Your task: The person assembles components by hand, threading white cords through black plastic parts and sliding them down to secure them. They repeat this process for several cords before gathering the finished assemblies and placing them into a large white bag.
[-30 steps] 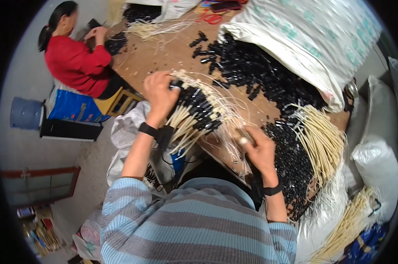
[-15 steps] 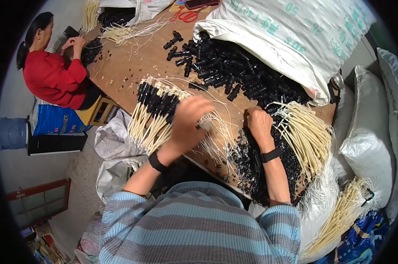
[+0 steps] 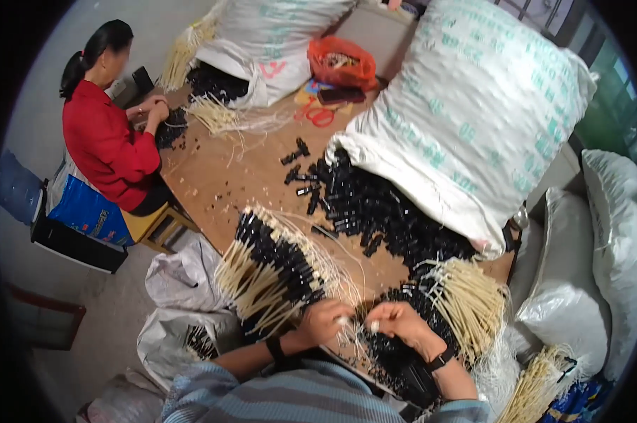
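Note:
Close to the table's near edge, my left hand [image 3: 325, 321] and my right hand [image 3: 403, 327] face each other, a small gap apart. Both have thumb and fingers pinched together, with a small whitish spot at each set of fingertips; what they hold is too small to make out. Left of them lies a row of cream cords with black plastic sockets [image 3: 282, 248] on their ends, thin pale wires trailing off its right side. By my right hand is a second bundle of cream cords [image 3: 466, 299], beside a heap of small black parts [image 3: 413, 304].
Black plastic fittings [image 3: 375, 211] spill from a big white woven sack [image 3: 473, 113]. Red scissors [image 3: 318, 116] and an orange bag [image 3: 341, 62] lie at the back. A person in red [image 3: 110, 144] works at the left side. Stuffed sacks [image 3: 565, 268] stand at right.
My left hand has come off the row of cords, moving right and nearer to me, beside my right hand. The view has tilted up, showing more of the table's far side.

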`<action>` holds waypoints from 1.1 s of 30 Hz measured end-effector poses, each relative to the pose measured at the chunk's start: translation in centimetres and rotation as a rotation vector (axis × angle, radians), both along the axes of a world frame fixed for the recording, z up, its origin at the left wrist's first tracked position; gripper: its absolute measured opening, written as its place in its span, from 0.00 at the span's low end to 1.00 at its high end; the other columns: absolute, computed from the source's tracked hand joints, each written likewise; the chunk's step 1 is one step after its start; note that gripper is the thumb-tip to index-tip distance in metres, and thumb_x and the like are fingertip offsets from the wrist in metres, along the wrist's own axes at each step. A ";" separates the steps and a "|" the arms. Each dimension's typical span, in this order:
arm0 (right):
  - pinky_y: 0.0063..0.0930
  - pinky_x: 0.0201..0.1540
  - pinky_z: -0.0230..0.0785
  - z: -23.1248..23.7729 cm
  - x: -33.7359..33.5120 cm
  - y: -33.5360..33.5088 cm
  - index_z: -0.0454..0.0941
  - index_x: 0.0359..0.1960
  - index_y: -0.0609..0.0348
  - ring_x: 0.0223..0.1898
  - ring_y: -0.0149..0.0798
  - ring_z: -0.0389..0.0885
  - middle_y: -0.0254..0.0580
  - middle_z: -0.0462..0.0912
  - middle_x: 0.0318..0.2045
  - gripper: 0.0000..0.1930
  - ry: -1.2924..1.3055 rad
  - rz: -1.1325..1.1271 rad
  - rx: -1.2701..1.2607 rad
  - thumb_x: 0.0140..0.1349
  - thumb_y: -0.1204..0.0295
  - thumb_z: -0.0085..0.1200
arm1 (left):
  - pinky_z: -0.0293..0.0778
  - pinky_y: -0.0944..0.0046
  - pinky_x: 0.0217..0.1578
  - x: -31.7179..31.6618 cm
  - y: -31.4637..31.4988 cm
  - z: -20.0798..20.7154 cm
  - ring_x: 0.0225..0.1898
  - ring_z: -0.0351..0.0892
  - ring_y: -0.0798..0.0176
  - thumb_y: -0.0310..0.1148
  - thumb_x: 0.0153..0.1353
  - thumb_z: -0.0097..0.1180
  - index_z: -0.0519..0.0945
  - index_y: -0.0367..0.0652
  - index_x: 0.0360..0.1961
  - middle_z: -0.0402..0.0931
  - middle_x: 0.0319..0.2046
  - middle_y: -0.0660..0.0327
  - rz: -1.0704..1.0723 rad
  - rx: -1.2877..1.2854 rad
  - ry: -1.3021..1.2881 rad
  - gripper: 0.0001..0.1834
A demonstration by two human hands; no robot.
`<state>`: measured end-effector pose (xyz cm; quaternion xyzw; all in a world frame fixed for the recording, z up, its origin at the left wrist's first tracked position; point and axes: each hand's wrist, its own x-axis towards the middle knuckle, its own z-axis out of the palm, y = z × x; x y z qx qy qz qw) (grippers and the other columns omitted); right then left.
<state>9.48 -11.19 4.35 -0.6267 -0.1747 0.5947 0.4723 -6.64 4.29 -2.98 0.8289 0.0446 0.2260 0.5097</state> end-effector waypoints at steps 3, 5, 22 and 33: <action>0.11 0.22 0.57 2.7 0.5 1.4 0.82 0.35 0.60 0.23 0.18 0.71 0.29 0.82 0.28 0.06 0.078 0.167 -0.042 0.55 0.80 0.61 | 0.74 0.58 0.41 -0.8 -0.2 -0.9 0.40 0.77 0.51 0.22 0.51 0.55 0.78 0.40 0.38 0.77 0.36 0.55 -0.012 0.043 -0.042 0.12; 0.11 0.23 0.58 7.5 1.4 4.6 0.83 0.34 0.60 0.23 0.18 0.71 0.30 0.82 0.28 0.05 -0.031 0.211 0.062 0.55 0.81 0.61 | 0.74 0.58 0.42 -1.5 0.1 -1.5 0.42 0.77 0.51 0.21 0.51 0.54 0.78 0.40 0.40 0.76 0.38 0.55 -0.023 0.060 0.009 0.13; 0.23 0.28 0.65 10.2 16.6 31.0 0.79 0.39 0.54 0.25 0.26 0.72 0.27 0.77 0.26 0.07 -0.348 -0.516 0.586 0.64 0.67 0.53 | 0.77 0.61 0.36 -1.8 0.1 -2.7 0.39 0.79 0.56 0.23 0.51 0.55 0.79 0.44 0.40 0.78 0.36 0.60 -0.024 0.188 -0.081 0.13; 0.12 0.26 0.62 7.4 8.0 10.9 0.79 0.46 0.56 0.25 0.19 0.71 0.30 0.83 0.33 0.11 -0.266 -0.068 0.239 0.66 0.69 0.51 | 0.75 0.59 0.35 -1.3 -0.1 -4.0 0.33 0.77 0.53 0.21 0.43 0.50 0.82 0.48 0.42 0.79 0.34 0.57 -0.018 0.100 -0.154 0.22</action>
